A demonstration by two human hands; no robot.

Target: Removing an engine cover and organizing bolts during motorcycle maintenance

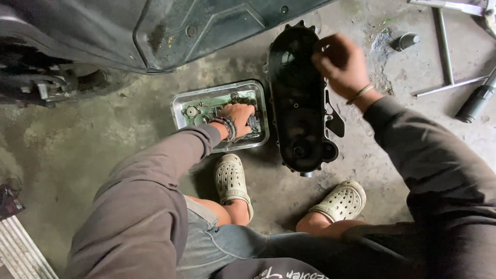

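Gripping the far rim of the black engine cover point(299, 98), the right hand point(338, 62) has its fingers curled over the edge near the top, so that grip is closed on the cover. The left hand point(238, 118) reaches down into the metal tray point(178, 111) just left of the cover, fingers bent among the small parts there; whether that grip has closed on a piece or only rests on them cannot be told, since the knuckles hide what is under them.

As far as the scene shows, the cover is already off the machine and lies on the concrete floor point(77, 150), hollow side up, between the tray and the person's right arm. Small parts, among them a round greenish piece point(192, 111), are gathered in the tray, which I judge to mean dismantling is well along; nothing shows the cover being refitted yet.

The cover looks like a long, dark casting with a bolt-lugged, scalloped rim, a rounded bulge at the near end and a dull, oily inside. It seems rigid and weighty.

Further out, the dark underside panel of a scooter point(206, 26) hangs over the far left, a cross-shaped wheel wrench point(444, 51) and a black cylindrical part point(475, 103) lie on the floor to the far right, and two pale clogs point(232, 181) stand near the tray and cover
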